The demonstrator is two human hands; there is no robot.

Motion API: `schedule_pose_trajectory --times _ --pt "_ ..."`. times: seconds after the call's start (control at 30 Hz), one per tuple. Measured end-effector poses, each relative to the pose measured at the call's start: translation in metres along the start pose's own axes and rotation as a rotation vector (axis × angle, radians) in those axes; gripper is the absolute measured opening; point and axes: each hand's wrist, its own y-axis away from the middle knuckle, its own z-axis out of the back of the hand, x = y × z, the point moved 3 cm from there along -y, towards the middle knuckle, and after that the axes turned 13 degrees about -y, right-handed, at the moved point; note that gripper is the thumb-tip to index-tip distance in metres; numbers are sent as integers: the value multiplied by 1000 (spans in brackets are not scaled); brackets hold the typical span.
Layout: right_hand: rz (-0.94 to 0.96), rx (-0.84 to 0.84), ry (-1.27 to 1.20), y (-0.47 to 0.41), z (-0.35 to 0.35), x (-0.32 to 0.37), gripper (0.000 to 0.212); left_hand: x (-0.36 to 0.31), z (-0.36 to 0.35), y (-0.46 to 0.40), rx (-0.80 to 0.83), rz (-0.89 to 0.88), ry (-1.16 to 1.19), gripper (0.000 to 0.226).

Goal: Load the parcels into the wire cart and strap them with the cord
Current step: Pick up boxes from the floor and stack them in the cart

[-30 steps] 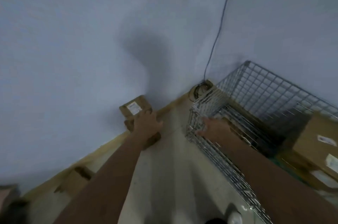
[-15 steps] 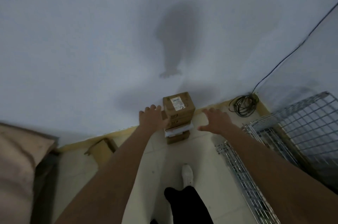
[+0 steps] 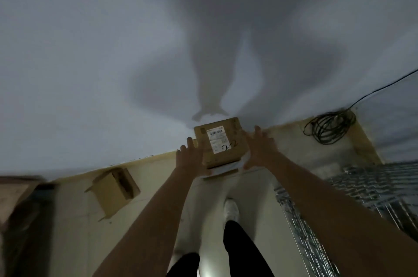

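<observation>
A brown cardboard parcel [image 3: 218,141] with a white label tops a small stack against the wall, and a flat white parcel [image 3: 227,167] lies under it. My left hand [image 3: 190,155] is at the top parcel's left side and my right hand [image 3: 260,150] at its right side. Both have their fingers stretched out and lie against or right beside the cardboard; neither is curled around it. The wire cart [image 3: 373,188] stands on the floor to the right, partly cut off. A coiled black cord [image 3: 328,128] lies by the wall in the corner.
An open cardboard box [image 3: 113,189] lies on its side on the floor to the left. A dark bulky object [image 3: 20,208] fills the far left edge. My legs and a white shoe [image 3: 231,208] are on the pale floor between box and cart.
I have turned from the cart to face the stack. My right hand left the cart's rim. Both hands have closed in from apart onto the top parcel's sides.
</observation>
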Motion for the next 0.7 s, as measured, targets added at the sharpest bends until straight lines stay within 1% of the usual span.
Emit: schedule_pose_trajectory --times 0.07,0.17,0.27,0.37,0.43,0.5,0.57,0.63,0.67,0.7 --pt "12 45 14 -32 -17 -10 133 -10 -18 -30 14 1 -2 116" --pt "74 29 72 -76 -45 -19 138 -23 -40 -71 -6 -12 46 122" --pt "115 7 84 -107 -70 -21 138 -37 -56 -102 -36 -38 86 127" --pt "166 -48 100 -131 -96 -23 137 -46 -73 -124 -94 -28 86 130" --pt "185 -32 76 -137 -111 -25 136 -49 -84 -134 -148 -11 51 130" --pt "192 -30 32 -134 -118 -25 131 -47 -92 -139 -160 -5 25 130" --pt "190 -64 5 -126 -123 -21 119 -42 -99 -141 -128 -57 -42 131" --pt "194 -108 14 -118 -126 -17 105 -34 -104 -141 -135 -121 -121 132" --pt "197 -127 41 -117 -126 -17 104 -30 -104 -141 -149 -145 -140 132" --pt "187 -112 90 -119 -126 -17 106 -28 -104 -142 -161 -168 -158 133"
